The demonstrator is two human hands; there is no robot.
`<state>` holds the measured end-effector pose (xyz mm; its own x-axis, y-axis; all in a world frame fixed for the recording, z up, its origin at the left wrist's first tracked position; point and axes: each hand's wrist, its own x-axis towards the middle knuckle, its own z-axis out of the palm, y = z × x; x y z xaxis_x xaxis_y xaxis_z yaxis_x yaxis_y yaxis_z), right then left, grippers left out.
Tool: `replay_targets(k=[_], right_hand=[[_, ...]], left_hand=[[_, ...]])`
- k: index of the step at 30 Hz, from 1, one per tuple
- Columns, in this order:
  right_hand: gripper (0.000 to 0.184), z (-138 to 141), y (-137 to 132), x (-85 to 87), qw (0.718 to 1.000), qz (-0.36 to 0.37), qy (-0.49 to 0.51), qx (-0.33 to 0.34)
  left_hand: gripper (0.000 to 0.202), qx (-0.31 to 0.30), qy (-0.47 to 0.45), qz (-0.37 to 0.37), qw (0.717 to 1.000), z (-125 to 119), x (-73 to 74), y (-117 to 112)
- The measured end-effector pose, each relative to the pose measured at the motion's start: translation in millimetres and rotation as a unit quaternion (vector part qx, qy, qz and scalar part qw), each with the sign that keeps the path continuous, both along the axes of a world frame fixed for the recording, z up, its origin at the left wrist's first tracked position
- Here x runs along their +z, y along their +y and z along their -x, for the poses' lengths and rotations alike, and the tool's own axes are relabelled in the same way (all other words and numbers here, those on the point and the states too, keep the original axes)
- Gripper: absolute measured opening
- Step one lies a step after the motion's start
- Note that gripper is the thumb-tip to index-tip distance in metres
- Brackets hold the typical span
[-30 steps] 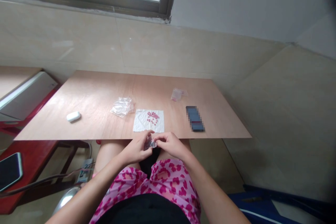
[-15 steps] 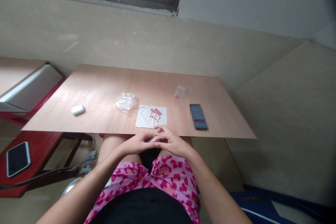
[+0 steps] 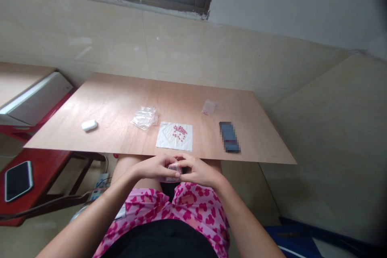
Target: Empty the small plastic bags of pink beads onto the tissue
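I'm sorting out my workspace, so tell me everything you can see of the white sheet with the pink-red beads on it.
The white sheet is a roughly square, lightly creased piece of tissue or paper. It lies flat on the plywood board, near the edge closest to the person. Small pink-red beads sit in a loose cluster on its middle and upper part. No hand touches it.

Left forearm [image 3: 93, 219] and right forearm [image 3: 246, 219] angled inward, left hand [image 3: 155, 167] and right hand [image 3: 201, 170] close together at center, fingers [image 3: 190, 162] curled inward, nearly meeting

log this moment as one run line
left hand | right hand | both holding: small clear plastic bag | beyond: white napkin with red beads
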<state>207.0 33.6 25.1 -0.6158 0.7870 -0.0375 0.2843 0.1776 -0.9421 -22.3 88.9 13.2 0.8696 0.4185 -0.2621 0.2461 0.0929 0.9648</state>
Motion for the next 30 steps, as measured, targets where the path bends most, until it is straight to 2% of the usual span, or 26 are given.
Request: replay_targets(k=[7, 14, 20, 23, 25, 27, 29, 30], right_hand=[[0.038, -0.7, 1.1, -1.7, 1.0, -0.003, -0.019, 0.005], [0.023, 3.3, -0.1, 2.3, 0.999, -0.022, -0.012, -0.024], [0.032, 4.3, 0.7, 8.9, 0.999, -0.038, -0.012, -0.017], [0.032, 2.9, -0.7, 5.7, 0.999, -0.033, -0.007, -0.016], [0.026, 1.7, 0.1, 0.3, 0.998, -0.03, -0.006, -0.049], [0.024, 3.7, 3.2, -0.2, 0.989, -0.047, -0.017, -0.138], [0.029, 12.4, 6.7, 13.6, 0.965, -0.103, -0.039, -0.236], [0.033, 19.7, 7.1, 27.7, 0.951, -0.145, -0.052, -0.269]], left_hand=[[0.042, -0.038, -0.011, 0.0, 0.999, -1.4, 4.3, 0.8], [0.04, -0.033, -0.015, -0.008, 0.999, 0.4, 12.2, 0.5], [0.035, -0.022, -0.04, 0.012, 0.999, 0.6, 8.2, 0.8], [0.036, -0.026, -0.032, 0.031, 0.999, 1.0, 6.4, -0.4], [0.039, -0.019, -0.028, 0.035, 0.999, 1.7, 6.8, -0.3], [0.04, 0.004, -0.026, 0.011, 1.0, 3.0, 7.5, 1.3], [0.041, 0.037, -0.009, -0.039, 0.999, 5.0, 6.9, 4.4], [0.041, 0.057, 0.003, -0.069, 0.996, 6.1, 5.8, 6.3]])
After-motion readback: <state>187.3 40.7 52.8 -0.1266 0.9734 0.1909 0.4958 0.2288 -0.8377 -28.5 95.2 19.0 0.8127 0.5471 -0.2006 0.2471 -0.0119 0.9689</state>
